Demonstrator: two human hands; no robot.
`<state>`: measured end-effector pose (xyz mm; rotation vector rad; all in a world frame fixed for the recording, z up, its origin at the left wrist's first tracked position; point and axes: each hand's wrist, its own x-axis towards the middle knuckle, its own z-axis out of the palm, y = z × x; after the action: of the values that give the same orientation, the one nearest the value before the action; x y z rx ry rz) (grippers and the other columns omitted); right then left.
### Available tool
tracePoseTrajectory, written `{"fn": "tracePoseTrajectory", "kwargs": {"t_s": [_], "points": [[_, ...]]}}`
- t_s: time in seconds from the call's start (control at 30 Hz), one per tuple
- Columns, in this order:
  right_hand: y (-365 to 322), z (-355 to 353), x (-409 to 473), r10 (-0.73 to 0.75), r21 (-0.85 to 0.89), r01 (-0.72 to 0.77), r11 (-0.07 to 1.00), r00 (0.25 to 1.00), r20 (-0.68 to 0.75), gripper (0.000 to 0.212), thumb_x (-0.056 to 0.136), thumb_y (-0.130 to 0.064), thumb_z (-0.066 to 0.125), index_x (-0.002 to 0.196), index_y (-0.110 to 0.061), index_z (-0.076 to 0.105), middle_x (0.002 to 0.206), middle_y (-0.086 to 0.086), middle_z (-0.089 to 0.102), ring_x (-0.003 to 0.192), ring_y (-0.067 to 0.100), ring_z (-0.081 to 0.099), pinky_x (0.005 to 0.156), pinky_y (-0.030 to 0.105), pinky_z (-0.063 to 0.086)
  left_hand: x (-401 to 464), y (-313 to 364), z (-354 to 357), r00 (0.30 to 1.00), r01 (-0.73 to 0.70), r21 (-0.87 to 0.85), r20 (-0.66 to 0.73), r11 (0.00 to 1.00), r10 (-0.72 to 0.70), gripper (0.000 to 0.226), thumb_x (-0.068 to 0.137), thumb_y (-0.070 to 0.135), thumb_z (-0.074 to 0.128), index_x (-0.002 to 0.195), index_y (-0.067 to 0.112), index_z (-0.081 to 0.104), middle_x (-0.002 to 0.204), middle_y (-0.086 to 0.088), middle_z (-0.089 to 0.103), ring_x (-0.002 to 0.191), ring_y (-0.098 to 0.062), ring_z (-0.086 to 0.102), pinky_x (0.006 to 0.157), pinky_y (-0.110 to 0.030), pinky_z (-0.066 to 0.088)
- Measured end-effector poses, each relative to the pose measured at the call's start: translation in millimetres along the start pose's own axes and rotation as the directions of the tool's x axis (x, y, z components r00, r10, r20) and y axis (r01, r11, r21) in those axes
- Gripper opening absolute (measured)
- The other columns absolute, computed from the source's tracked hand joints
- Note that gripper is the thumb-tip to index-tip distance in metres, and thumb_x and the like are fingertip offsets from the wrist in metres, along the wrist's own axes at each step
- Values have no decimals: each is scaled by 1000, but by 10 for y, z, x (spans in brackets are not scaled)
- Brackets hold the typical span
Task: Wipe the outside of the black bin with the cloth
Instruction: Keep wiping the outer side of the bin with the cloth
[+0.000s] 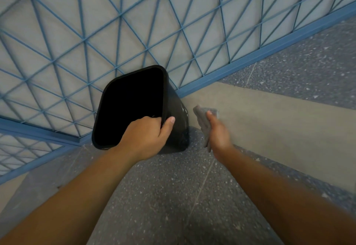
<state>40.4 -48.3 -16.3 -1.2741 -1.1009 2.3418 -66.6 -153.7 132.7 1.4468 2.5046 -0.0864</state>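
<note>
Left fingers (156,118) gripping glossy black bin (177,113) rim, right fingers (211,116) clutching grey cloth (204,119)

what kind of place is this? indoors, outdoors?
Hard to say for sure; probably a landing or balcony edge in a building. A blue metal railing with a diagonal grid borders a speckled terrazzo-type floor that has a plain grey strip. No furniture in view, only the black bin.

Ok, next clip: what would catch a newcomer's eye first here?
The black bin at centre, its dark mouth open to the camera, gripped at the rim by the left hand. Just right of it the right hand holds a grey cloth, apart from the bin. Behind, a blue lattice railing.
</note>
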Motion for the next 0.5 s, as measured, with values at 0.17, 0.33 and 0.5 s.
{"fn": "tracePoseTrajectory", "kwargs": {"t_s": [0.17, 0.33, 0.5], "points": [[155, 111, -25, 24, -68, -23, 997, 1000, 16, 66, 98, -62, 42, 146, -17, 50, 125, 14, 62, 79, 14, 52, 56, 25, 37, 9, -28, 28, 1000, -26, -17, 15, 1000, 26, 52, 102, 44, 30, 61, 17, 46, 51, -7, 50, 44, -21, 47, 49, -38, 38], [104, 246, 89, -137, -1, 138, 990, 987, 78, 30, 104, -51, 38, 118, -39, 62, 122, -20, 69, 127, 19, 59, 98, 23, 49, 5, -28, 34, 999, 4, -34, 39, 999, -3, 49, 101, 45, 29, 64, 20, 48, 52, -5, 51, 44, -19, 49, 53, -41, 45], [21, 675, 423, -410, -10, 418, 909, 896, 173, 52, 103, -49, 35, 153, -36, 38, 161, -3, 40, 152, 13, 30, 127, 48, 19, 23, -68, 30, 998, -40, -44, 49, 998, 43, 47, 96, 53, 23, 62, 27, 42, 51, 3, 50, 45, -14, 51, 51, -36, 44]]}}
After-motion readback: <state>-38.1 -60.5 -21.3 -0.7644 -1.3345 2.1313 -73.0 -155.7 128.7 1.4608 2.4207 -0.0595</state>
